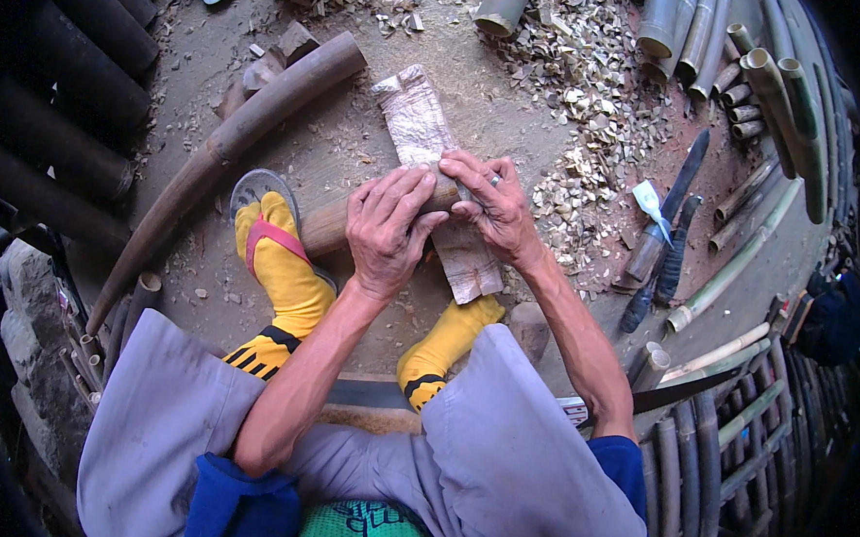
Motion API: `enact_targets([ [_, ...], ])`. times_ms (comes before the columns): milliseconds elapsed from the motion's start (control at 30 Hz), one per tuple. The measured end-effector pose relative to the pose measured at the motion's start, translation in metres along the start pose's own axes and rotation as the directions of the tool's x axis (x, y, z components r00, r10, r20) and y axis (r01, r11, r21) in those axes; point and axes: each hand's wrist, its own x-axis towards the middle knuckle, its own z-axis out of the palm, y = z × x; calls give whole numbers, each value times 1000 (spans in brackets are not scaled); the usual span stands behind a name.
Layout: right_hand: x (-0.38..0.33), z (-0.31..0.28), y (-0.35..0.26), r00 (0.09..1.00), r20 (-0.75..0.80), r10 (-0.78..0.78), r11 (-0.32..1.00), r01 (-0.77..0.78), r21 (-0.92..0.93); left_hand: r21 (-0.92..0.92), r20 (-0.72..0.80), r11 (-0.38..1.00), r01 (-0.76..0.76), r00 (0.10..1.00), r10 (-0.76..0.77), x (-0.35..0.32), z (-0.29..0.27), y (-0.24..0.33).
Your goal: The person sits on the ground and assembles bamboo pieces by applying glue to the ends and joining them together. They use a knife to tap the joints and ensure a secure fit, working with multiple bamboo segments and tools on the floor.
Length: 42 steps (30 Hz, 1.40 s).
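Observation:
A short brown bamboo length (pixel 324 229) lies crosswise on a pale, worn wooden block (pixel 414 119). My left hand (pixel 389 227) is closed over the bamboo left of the block, its thumb reaching toward the block. At the bamboo's right end, above the block, my right hand (pixel 493 207) grips with bent fingers and thumb. Both hands are close together, and the fingers hide part of that end. The bamboo's other end comes up to my left foot (pixel 278 247), in a yellow sock and a sandal. My right foot (pixel 444 346) touches the block's near end.
A long curved bamboo pole (pixel 215 148) lies to the left. Wood chips (pixel 587 114) are heaped at the far right. A long blade (pixel 683 177) and a dark-handled tool (pixel 677 255) rest on the ground at right. Cut bamboo tubes (pixel 700 31) and a bamboo rack (pixel 712 448) stand beyond.

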Motion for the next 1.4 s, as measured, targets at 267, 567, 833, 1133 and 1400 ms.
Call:
enact_targets([
  [267,0,0,0,1000,1,-1,1000,1,-14,-87,44,993,76,996,-72,2,-17,3],
  [567,1,2,-5,1000,6,24,1000,-24,1,-53,-12,997,63,998,-64,-15,-13,-20],
  [833,1,3,-8,999,-11,32,999,-32,-22,10,-33,998,56,998,-56,-11,-16,-14],
  [1133,0,7,-3,999,-37,10,1000,-11,-22,-211,371,775,596,782,-500,-3,-51,-36],
  [1400,-1,6,-5,999,-39,32,998,-33,-46,-258,430,788,559,797,-424,4,-46,-40],
])
